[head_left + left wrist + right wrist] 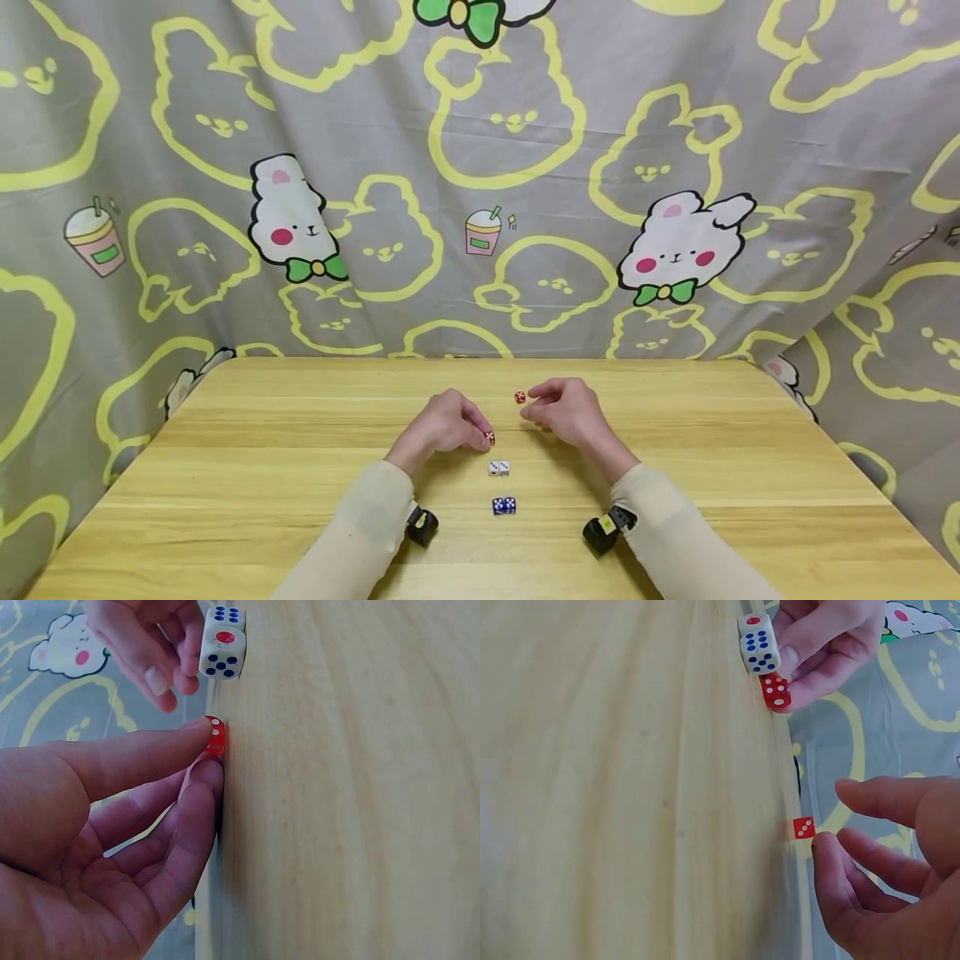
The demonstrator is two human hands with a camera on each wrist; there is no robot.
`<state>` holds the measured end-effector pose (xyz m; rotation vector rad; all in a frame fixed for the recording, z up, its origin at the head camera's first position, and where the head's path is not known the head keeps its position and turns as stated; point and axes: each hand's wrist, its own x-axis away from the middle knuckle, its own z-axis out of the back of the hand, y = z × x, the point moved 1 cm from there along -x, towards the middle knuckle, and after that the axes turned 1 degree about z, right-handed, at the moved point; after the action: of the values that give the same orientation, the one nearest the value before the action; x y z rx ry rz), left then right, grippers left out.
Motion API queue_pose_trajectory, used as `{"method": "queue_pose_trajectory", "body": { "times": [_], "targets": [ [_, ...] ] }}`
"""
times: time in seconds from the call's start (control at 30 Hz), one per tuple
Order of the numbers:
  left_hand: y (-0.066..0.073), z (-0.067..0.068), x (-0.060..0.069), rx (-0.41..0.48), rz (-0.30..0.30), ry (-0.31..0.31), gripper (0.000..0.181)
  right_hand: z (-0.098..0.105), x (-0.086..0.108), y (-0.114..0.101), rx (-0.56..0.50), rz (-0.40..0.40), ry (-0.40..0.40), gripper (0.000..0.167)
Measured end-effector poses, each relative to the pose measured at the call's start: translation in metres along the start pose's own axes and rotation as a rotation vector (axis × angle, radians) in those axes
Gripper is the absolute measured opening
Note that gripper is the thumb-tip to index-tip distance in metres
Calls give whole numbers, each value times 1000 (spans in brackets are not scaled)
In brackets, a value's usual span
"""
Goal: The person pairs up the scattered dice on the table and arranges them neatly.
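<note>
My left hand [448, 422] pinches a red die [490, 437] with white pips between thumb and fingertips, low over the table. In the left wrist view this red die [215, 736] is partly covered by the fingertips. Farther back on the table lies a second red die [520, 398]. My right hand [573, 412] is just to the right of it, thumb and fingers parted. The right wrist view has this red die [803, 827] close to the fingertips, not gripped. Two white dice [498, 468] sit side by side nearer to me, in front of the left hand's die.
Two blue dice [504, 505] stand side by side, nearer to me than the white pair. All lie on a wooden table [300, 417]. A grey patterned curtain [405, 150] hangs behind its far edge. A black wrist camera [422, 527] is strapped to each sleeve.
</note>
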<state>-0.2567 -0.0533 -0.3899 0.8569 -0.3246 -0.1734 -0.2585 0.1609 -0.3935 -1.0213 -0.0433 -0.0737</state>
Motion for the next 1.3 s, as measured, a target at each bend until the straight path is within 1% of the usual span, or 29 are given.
{"method": "queue_pose_trajectory", "body": {
  "times": [0.13,0.37,0.63,0.77,0.93,1.3],
  "targets": [
    [0,0,0,6,-1,1,13,-1,-6,2,7,-17,20,32],
    [0,0,-1,11,0,0,13,-5,-16,0,18,-37,23,34],
    [0,1,-1,15,-8,0,12,-10,-25,0,86,-49,53,30],
    [-1,0,-1,15,-10,-3,12,-11,-27,1,113,-56,65,27],
    [0,0,-2,12,0,2,12,-12,-29,1,127,-36,75,22],
    [-1,-1,-2,7,0,1,12,-12,-30,2,126,-38,83,16]
  ]
}}
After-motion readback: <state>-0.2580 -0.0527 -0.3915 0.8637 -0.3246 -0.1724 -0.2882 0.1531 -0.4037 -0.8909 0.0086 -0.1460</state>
